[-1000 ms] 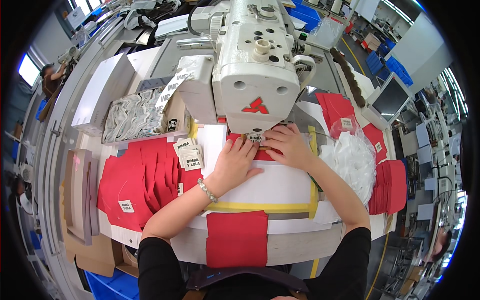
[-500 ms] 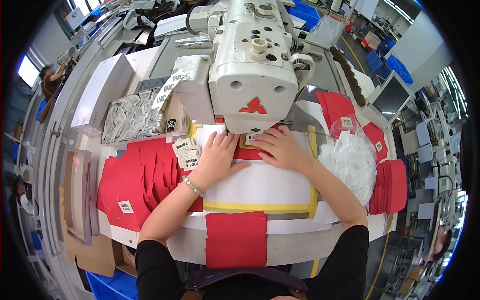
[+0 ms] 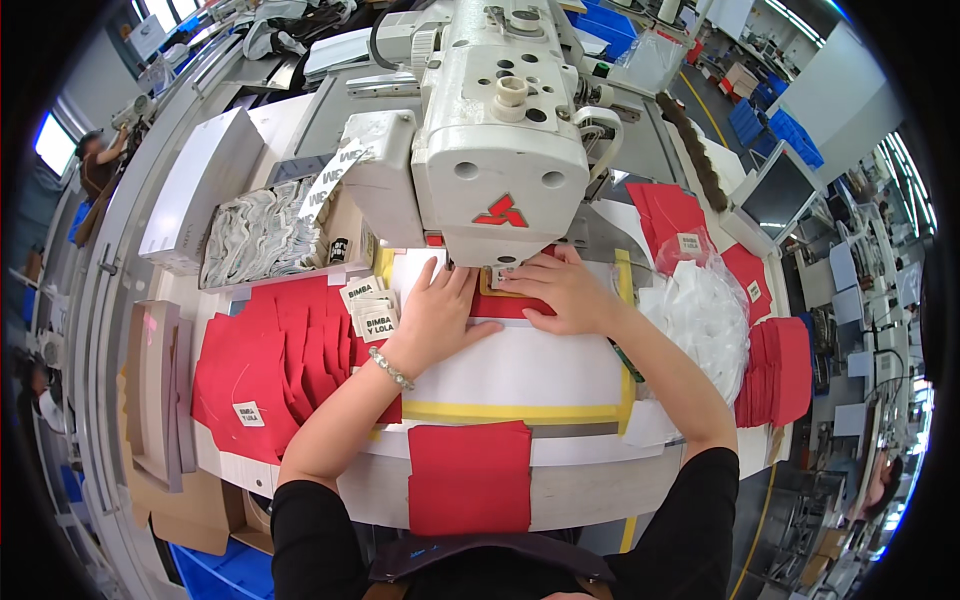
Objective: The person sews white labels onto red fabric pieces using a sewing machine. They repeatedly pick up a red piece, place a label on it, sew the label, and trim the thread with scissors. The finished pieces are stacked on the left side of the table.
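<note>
Under the head of a white sewing machine (image 3: pixel 490 170) lies a red fabric piece (image 3: pixel 500 309), with a small pale label (image 3: pixel 497 277) and a tan frame around it. My left hand (image 3: pixel 440 312) rests flat at the piece's left edge, fingers stretched toward the machine and thumb out over a white sheet (image 3: pixel 520 375). From the right, my right hand (image 3: pixel 567 292) lies over the fabric, its fingertips at the label and partly covering it. Both hands press from above and grasp nothing. The machine head hides the needle area.
Left of my hands are loose labels (image 3: pixel 378 324), stacked red pieces (image 3: pixel 240 370) and a box of white label strips (image 3: pixel 265 235). A red stack (image 3: pixel 470 480) sits at the front edge. To the right are a clear bag of white pieces (image 3: pixel 695 345) and more red pieces (image 3: pixel 785 370).
My hands keep nearly the same place on the fabric; the right fingers have shifted very slightly. The whole view has moved a little.
</note>
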Available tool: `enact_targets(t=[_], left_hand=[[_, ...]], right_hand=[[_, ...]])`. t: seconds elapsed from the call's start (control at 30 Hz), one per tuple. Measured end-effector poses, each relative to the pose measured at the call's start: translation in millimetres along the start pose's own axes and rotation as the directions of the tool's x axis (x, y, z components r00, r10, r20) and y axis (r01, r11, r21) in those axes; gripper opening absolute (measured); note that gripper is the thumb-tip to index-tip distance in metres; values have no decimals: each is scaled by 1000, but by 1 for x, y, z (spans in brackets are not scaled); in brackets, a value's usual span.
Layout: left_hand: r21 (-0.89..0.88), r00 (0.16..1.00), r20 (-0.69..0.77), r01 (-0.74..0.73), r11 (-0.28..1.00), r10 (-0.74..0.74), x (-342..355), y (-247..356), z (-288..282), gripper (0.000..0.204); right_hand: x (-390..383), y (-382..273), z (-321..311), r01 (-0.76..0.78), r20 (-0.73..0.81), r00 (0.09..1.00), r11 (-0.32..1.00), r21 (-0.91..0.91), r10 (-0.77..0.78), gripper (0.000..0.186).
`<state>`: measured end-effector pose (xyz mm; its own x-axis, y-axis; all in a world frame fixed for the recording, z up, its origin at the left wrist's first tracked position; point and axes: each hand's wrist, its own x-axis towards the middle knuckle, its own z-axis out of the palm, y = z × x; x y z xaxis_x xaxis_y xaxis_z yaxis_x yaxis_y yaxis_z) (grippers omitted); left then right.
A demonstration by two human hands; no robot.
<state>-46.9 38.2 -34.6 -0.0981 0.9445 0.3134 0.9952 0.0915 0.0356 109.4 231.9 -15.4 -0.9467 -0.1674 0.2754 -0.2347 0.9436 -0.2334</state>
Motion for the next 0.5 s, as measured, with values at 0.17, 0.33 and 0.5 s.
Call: enact_targets(t=[0.17,0.33,0.5], left_hand=[[-3,998,70,7,1000,-7,1,0,-2,87],[-6,999,51,7,1000,-7,2,0,-4,86],[-13,998,55,-4,1000,5,2,-1,-4,85]], right_hand=[[0,2,2,15,-2,1000,1000,-14,-16,43],[1,2,3,10,-15,1000,1000,1,-10,41],[4,1,2,16,-1,1000,1000,9,-16,37]])
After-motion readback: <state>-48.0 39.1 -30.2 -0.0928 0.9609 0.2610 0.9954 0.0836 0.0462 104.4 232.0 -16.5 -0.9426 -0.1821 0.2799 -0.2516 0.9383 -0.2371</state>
